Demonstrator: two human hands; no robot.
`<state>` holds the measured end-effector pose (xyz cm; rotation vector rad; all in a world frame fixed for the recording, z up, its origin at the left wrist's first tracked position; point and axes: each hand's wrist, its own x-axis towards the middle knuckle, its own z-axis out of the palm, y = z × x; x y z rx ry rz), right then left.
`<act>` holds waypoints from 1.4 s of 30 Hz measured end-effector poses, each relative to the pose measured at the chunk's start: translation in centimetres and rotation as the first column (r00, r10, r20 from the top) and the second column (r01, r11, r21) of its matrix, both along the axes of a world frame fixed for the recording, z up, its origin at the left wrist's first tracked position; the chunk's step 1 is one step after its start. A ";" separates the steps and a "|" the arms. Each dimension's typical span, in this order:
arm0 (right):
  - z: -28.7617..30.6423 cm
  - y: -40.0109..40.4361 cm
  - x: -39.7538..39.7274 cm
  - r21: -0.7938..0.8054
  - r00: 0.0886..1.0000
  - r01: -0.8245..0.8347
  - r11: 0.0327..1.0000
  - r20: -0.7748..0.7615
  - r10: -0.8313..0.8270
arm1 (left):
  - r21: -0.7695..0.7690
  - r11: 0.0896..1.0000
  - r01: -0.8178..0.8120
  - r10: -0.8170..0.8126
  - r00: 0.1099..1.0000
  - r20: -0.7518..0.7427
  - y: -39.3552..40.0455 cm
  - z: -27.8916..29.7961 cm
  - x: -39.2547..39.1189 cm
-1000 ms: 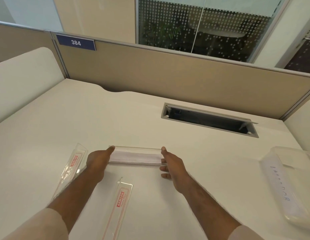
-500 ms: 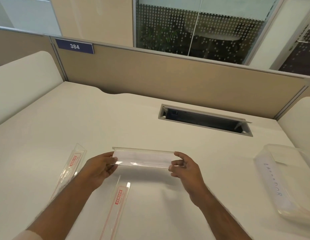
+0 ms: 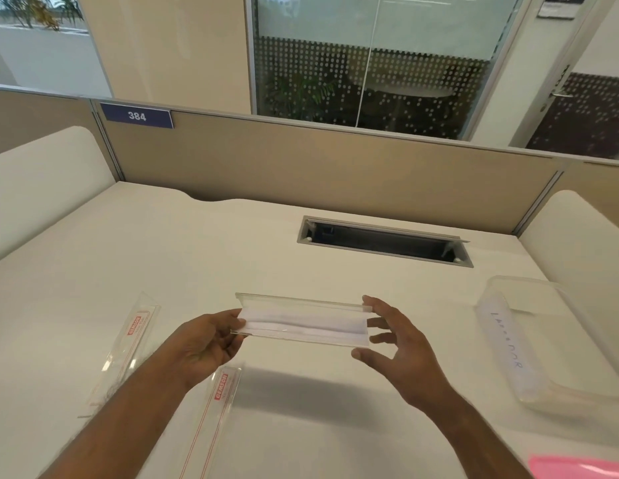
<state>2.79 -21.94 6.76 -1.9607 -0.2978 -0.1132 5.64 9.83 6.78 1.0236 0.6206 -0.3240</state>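
Two bare hands meet at one clear acrylic sign holder with a white paper strip inside (image 3: pixel 301 321), held off the desk with its shadow lying below it. The left hand (image 3: pixel 204 340) pinches the holder's left end, thumb on top and fingers curled beneath. The right hand (image 3: pixel 398 344) is spread wide. Its nearly straight fingertips touch the holder's right end and its thumb sits just under the lower corner, without closing round it.

Two flat clear plastic sleeves with red GEMSON labels lie on the desk. One (image 3: pixel 128 347) is left of the holder. The other (image 3: pixel 215 409) is nearer the person than the holder, just beside the left forearm. Well apart to the holder's right stands one clear plastic box with a handwritten paper label (image 3: pixel 508 340). One pink sheet (image 3: pixel 577 468) shows at the bottom corner on that side.

Beyond the holder, one grey-rimmed cable slot (image 3: pixel 384 242) opens in the white desk top (image 3: pixel 163 254). Behind that runs a beige partition (image 3: pixel 301 160) bearing one blue plate numbered 384 (image 3: pixel 136 115), then a glass wall with dotted frosting (image 3: pixel 370 81). Two white rounded side screens flank the desk, one on the holder's left (image 3: pixel 42 174) and one on its right (image 3: pixel 577 229).
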 end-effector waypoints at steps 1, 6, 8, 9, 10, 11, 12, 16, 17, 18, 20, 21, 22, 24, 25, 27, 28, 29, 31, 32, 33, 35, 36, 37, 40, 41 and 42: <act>0.2 -0.4 -0.2 0.000 1.000 0.002 1.000 0.010 -0.002 | 0.006 1.000 0.007 -0.007 1.000 -0.001 -0.4 0.2 -0.1; 1.3 -2.3 -1.0 0.007 0.999 0.017 1.000 0.048 -0.018 | 0.075 0.996 0.056 -0.060 0.997 0.052 -2.1 1.1 -0.8; 1.8 -3.0 -1.2 0.028 0.998 0.026 0.999 0.050 -0.027 | 0.113 0.986 0.119 -0.131 0.986 0.102 -2.3 1.5 -1.0; 2.1 -3.4 -1.3 0.051 0.999 0.032 0.998 0.040 -0.034 | 0.136 0.979 0.152 -0.170 0.977 0.131 -2.4 1.8 -1.1; 2.5 -3.8 -1.4 0.075 0.999 0.040 0.996 0.026 -0.043 | 0.169 0.969 0.178 -0.206 0.964 0.165 -2.5 2.0 -1.1; 2.8 -4.3 -1.5 0.091 0.999 0.050 0.995 0.012 -0.052 | 0.213 0.957 0.197 -0.241 0.949 0.205 -2.6 2.2 -1.3; 3.2 -4.8 -1.6 0.097 0.998 0.059 0.994 -0.001 -0.059 | 0.266 0.941 0.207 -0.274 0.929 0.249 -2.7 2.5 -1.4; 4.6 -6.4 -2.0 0.203 0.994 0.067 0.977 -0.093 -0.049 | 0.452 0.858 0.243 -0.451 0.776 0.440 -3.2 3.5 -2.2; 4.8 -6.7 -2.1 0.247 0.991 0.065 0.967 -0.131 -0.033 | 0.490 0.831 0.265 -0.503 0.734 0.457 -3.4 3.7 -2.3; 5.0 -7.0 -2.2 0.280 0.985 0.058 0.958 -0.170 -0.010 | 0.517 0.808 0.281 -0.541 0.702 0.464 -3.7 3.9 -2.3; 5.4 -7.5 -2.5 0.318 0.972 0.038 0.947 -0.233 0.039 | 0.523 0.799 0.297 -0.567 0.662 0.490 -4.4 4.3 -2.2; 5.5 -7.7 -2.6 0.333 0.965 0.032 0.942 -0.257 0.058 | 0.509 0.809 0.294 -0.560 0.651 0.512 -4.8 4.5 -2.1; 5.6 -7.8 -2.7 0.349 0.958 0.035 0.937 -0.280 0.069 | 0.492 0.823 0.283 -0.543 0.647 0.535 -5.2 4.6 -2.1; 5.7 -8.1 -2.9 0.383 0.945 0.046 0.923 -0.315 0.084 | 0.449 0.858 0.251 -0.491 0.657 0.571 -5.8 4.9 -2.1; 5.7 -8.2 -2.9 0.399 0.940 0.051 0.915 -0.329 0.091 | 0.423 0.874 0.238 -0.462 0.672 0.579 -6.2 5.0 -2.1; 5.7 -8.3 -3.0 0.428 0.930 0.070 0.901 -0.354 0.096 | 0.369 0.902 0.224 -0.410 0.713 0.568 -6.7 5.1 -1.9; 5.8 -8.3 -2.9 0.438 0.926 0.085 0.895 -0.366 0.091 | 0.345 0.910 0.229 -0.394 0.736 0.551 -7.0 5.2 -1.8; 5.9 -8.2 -2.9 0.442 0.922 0.098 0.892 -0.377 0.085 | 0.325 0.913 0.245 -0.390 0.756 0.526 -7.2 5.2 -1.7; 6.0 -8.1 -2.7 0.423 0.916 0.108 0.900 -0.395 0.075 | 0.309 0.900 0.307 -0.424 0.778 0.464 -7.6 5.3 -1.5; 6.1 -8.0 -2.7 0.412 0.913 0.107 0.905 -0.401 0.074 | 0.299 0.890 0.344 -0.448 0.780 0.437 -7.8 5.2 -1.4; 6.2 -7.9 -2.6 0.413 0.909 0.116 0.903 -0.410 0.071 | 0.278 0.884 0.376 -0.464 0.783 0.415 -8.0 5.2 -1.4; 6.3 -7.9 -2.5 0.432 0.898 0.158 0.888 -0.436 0.052 | 0.224 0.882 0.415 -0.471 0.792 0.389 -8.2 5.1 -1.4; 6.4 -7.9 -2.4 0.433 0.891 0.180 0.883 -0.452 0.040 | 0.206 0.880 0.428 -0.475 0.794 0.381 -8.3 5.0 -1.4; 6.4 -7.9 -2.3 0.428 0.881 0.203 0.881 -0.472 0.026 | 0.197 0.877 0.438 -0.481 0.795 0.370 -8.4 5.0 -1.4; 6.5 -7.7 -1.9 0.410 0.846 0.284 0.867 -0.533 -0.025 | 0.187 0.867 0.461 -0.497 0.805 0.323 -8.6 4.8 -1.4; 6.4 -7.6 -1.8 0.407 0.836 0.307 0.860 -0.547 -0.039 | 0.187 0.864 0.467 -0.503 0.808 0.307 -8.6 4.7 -1.4; 6.4 -7.5 -1.8 0.405 0.828 0.323 0.855 -0.558 -0.049 | 0.188 0.862 0.471 -0.507 0.811 0.293 -8.7 4.7 -1.4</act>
